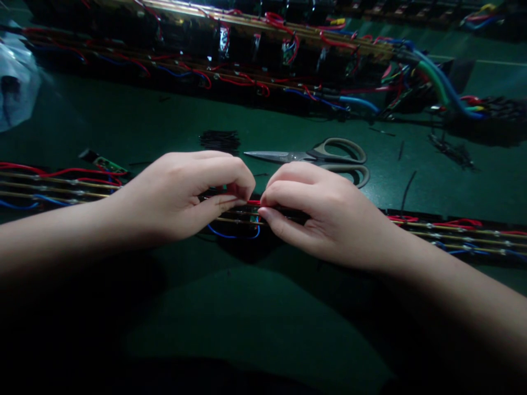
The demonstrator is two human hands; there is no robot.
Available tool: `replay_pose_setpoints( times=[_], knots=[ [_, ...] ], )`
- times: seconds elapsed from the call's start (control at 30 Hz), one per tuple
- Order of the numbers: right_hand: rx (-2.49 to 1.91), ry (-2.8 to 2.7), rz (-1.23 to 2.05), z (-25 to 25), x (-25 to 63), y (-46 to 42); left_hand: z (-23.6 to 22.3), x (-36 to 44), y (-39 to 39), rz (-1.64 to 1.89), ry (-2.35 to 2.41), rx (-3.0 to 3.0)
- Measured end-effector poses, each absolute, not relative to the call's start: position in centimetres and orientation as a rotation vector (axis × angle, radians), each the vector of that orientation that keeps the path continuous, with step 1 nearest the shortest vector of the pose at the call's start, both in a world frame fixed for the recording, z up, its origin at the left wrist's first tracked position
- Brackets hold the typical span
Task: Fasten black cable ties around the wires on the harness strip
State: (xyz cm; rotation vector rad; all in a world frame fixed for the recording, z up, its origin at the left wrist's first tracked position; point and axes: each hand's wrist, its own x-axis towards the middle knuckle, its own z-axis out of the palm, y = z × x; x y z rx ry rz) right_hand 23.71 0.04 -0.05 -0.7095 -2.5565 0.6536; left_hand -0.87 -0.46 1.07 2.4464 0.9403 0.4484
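Note:
My left hand (pixel 201 192) and my right hand (pixel 317 211) meet over the middle of a long wired assembly with brass rods (pixel 489 233). Each hand is closed in a pinch, and a short stretch of red wire (pixel 253 202) shows between the fingertips. Both pinches appear to be on this wire; the exact grip is partly hidden by the fingers. Just below the fingertips, a blue wire (pixel 234 237) loops out from the rods. Behind my right hand lies a pair of scissors (pixel 288 156), blades pointing left, one handle loop partly covered.
A bundle of short black strips (pixel 220 140) lies beyond my left hand. More wired assemblies (pixel 247 71) with red and blue wires run across the back of the green table (pixel 255 318). A clear plastic bag (pixel 18 82) sits at far left. Black scraps (pixel 453 151) lie at right.

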Motion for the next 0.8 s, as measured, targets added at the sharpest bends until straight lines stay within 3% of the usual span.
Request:
replay_pose_setpoints(
  times=[0.8],
  knots=[
    [-0.674,-2.545,0.643,-0.18,23.71,0.14,0.38,-0.72,-0.46,0.535,0.968,2.407]
  ],
)
